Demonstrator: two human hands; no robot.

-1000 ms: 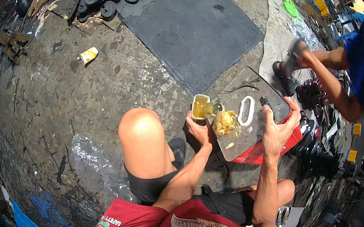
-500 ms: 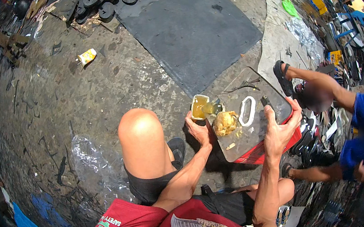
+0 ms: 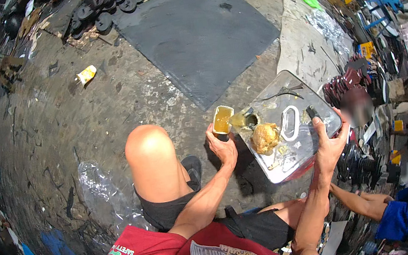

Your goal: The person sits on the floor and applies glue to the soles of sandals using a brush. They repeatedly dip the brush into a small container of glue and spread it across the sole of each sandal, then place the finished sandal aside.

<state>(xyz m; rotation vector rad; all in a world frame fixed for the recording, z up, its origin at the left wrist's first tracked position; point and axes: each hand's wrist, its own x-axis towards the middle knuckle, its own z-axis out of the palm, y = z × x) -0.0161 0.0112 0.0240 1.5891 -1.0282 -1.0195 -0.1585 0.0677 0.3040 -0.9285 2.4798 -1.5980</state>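
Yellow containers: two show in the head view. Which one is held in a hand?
The open cup of amber liquid, gripped by the left hand. The other, a crumpled yellow packet, lies alone on the floor.

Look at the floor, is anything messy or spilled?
Yes. A crushed yellow and white carton lies loose on the stained concrete floor, and crumpled clear plastic sits beside the knee. The metal tin top is smeared with yellowish glue drips around its opening.

Container (image 3: pixel 223 121) base hidden behind left hand (image 3: pixel 223 148).

A crumpled yellow-and-white carton (image 3: pixel 86 74) lies on the concrete floor, upper left; yellow boxes (image 3: pixel 367 48) far right.
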